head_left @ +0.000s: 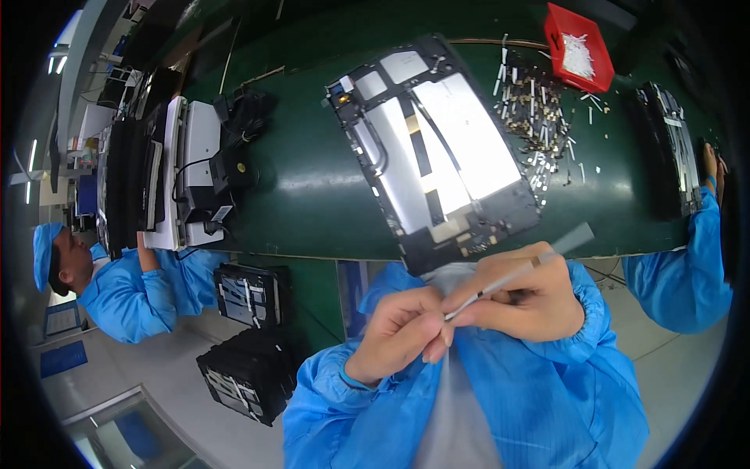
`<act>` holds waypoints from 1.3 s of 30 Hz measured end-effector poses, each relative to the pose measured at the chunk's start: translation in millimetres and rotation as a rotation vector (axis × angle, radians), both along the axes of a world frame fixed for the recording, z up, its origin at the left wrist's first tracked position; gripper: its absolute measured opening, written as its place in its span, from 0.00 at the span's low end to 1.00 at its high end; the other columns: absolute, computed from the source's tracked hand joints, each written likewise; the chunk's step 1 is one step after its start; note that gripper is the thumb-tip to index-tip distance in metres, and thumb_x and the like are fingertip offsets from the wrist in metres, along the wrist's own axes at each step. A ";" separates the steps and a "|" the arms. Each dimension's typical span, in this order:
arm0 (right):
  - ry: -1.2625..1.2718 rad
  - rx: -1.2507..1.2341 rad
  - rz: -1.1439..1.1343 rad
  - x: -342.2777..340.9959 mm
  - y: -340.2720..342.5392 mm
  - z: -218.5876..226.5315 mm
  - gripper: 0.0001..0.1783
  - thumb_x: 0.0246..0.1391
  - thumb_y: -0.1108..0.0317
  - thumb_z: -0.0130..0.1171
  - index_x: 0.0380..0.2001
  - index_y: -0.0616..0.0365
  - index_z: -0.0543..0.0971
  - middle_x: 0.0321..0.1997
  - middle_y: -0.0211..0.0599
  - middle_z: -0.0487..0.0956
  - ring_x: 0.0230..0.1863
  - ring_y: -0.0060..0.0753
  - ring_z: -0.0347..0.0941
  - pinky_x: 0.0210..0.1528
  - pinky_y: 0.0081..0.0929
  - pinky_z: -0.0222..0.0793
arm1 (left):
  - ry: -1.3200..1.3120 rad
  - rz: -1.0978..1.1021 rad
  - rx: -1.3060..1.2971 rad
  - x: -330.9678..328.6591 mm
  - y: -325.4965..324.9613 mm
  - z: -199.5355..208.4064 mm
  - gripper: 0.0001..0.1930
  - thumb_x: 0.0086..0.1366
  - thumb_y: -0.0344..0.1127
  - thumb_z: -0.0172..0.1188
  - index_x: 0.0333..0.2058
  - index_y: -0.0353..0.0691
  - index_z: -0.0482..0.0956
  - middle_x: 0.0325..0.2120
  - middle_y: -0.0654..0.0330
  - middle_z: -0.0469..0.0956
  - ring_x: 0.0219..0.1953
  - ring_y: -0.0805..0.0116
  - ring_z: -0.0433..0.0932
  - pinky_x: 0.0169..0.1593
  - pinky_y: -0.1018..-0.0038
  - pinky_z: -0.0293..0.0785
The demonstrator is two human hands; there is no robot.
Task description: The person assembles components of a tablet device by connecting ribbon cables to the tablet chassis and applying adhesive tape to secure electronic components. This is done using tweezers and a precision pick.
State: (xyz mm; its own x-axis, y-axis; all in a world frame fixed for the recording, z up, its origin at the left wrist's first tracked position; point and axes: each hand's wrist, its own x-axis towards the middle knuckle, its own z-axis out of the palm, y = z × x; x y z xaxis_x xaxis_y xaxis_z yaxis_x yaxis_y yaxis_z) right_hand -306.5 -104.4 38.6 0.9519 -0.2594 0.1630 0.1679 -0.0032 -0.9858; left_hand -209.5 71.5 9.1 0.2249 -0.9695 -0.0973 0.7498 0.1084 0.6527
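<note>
My left hand (402, 332) and my right hand (523, 293) meet in front of my chest, past the near table edge. Between the right fingers lies a slender grey strip-like piece (501, 280) with a dark patch and a pale, blurred wider end. Its narrow end reaches the left fingertips, which are pinched together; whatever small thing they hold is hidden. Just beyond my hands, an opened tablet-like device (461, 133) lies tilted on the green table (305, 180). Silver battery panels, dark ribbon cables and a circuit board show in it.
Right of the device spreads a pile of small black-and-white strips (535, 105), below a red bin (558, 39) of white bits. More device stacks stand at right (672, 148), at left (129, 180) and below left (246, 375). A blue-sleeved person (129, 293) works at left, another (683, 273) at right.
</note>
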 end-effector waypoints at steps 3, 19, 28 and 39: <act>0.037 -0.068 -0.092 24.9 -0.7 -0.7 0.05 0.42 0.76 0.67 0.25 0.65 0.82 0.25 0.42 0.81 0.19 0.19 0.74 0.17 0.14 0.59 | -0.029 0.046 0.085 16.0 4.1 -0.9 0.12 0.68 0.32 0.44 0.33 0.30 0.74 0.30 0.54 0.74 0.26 0.75 0.70 0.31 0.80 0.66; 0.058 -0.361 -0.216 67.7 -10.7 -29.6 0.07 0.40 0.82 0.64 0.28 0.68 0.80 0.24 0.41 0.79 0.23 0.31 0.75 0.26 0.23 0.71 | -0.432 0.128 0.388 33.3 24.1 -3.9 0.38 0.64 0.50 0.51 0.62 0.26 0.53 0.65 0.49 0.40 0.67 0.56 0.45 0.66 0.60 0.38; 0.082 -0.425 -0.086 65.3 -11.9 -24.4 0.07 0.38 0.80 0.65 0.26 0.67 0.78 0.25 0.41 0.77 0.23 0.33 0.73 0.30 0.29 0.70 | 0.039 0.278 0.273 46.0 18.5 -33.9 0.18 0.63 0.42 0.50 0.38 0.30 0.77 0.58 0.48 0.57 0.62 0.59 0.55 0.59 0.67 0.51; 0.311 -0.678 -0.037 69.1 -3.0 -15.9 0.09 0.37 0.76 0.60 0.25 0.67 0.73 0.27 0.43 0.68 0.30 0.45 0.69 0.29 0.36 0.68 | -0.672 0.565 0.416 47.9 -17.7 -52.2 0.10 0.54 0.24 0.61 0.34 0.35 0.71 0.33 0.57 0.69 0.37 0.70 0.69 0.44 0.76 0.64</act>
State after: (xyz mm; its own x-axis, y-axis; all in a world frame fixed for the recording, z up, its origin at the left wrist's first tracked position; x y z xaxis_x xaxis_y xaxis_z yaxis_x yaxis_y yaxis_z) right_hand -237.4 -107.4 22.7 0.9728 -0.2305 0.0231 -0.1304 -0.6275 -0.7676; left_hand -161.6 53.8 -43.1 0.7804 -0.6188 -0.0897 0.1154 0.0014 0.9933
